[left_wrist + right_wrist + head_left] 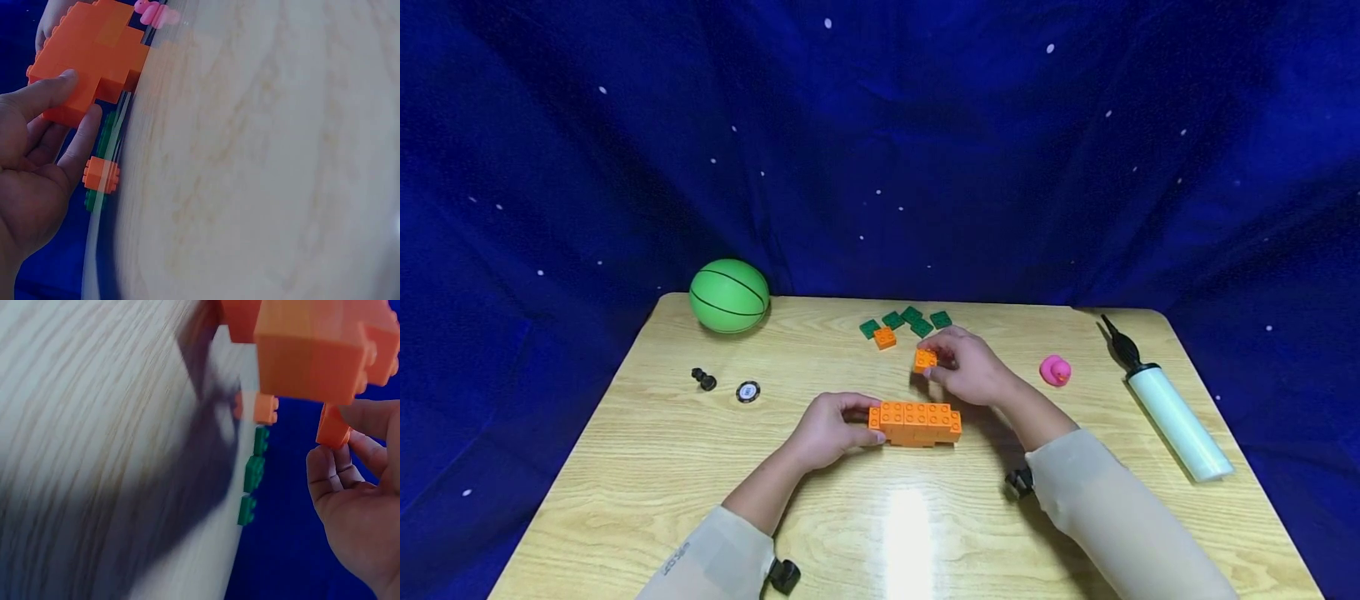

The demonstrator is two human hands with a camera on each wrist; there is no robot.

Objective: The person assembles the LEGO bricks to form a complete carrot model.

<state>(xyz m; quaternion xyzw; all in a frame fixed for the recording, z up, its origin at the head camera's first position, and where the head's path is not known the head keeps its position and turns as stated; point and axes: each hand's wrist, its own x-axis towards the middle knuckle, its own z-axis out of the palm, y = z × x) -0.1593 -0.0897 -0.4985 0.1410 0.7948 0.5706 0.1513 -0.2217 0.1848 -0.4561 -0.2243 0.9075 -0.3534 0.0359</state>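
My left hand (831, 433) grips the left end of an orange block assembly (917, 423), built of several joined toy bricks with studs on top. In the left wrist view the thumb lies on the flat side of the assembly (81, 59), which has a stepped lower edge. Beyond it, my right hand (970, 367) pinches a small orange brick (925, 360) between thumb and fingers, above the tabletop. The right wrist view shows this brick (334, 427) at the fingertips, partly hidden behind the thumb.
Green bricks (912, 315) and another orange brick (885, 337) lie near the table's back edge. A green ball (730, 297), black chess piece (703, 380) and poker chip (748, 392) sit left. A pink rubber duck (1056, 371) and hand pump (1180, 423) lie right.
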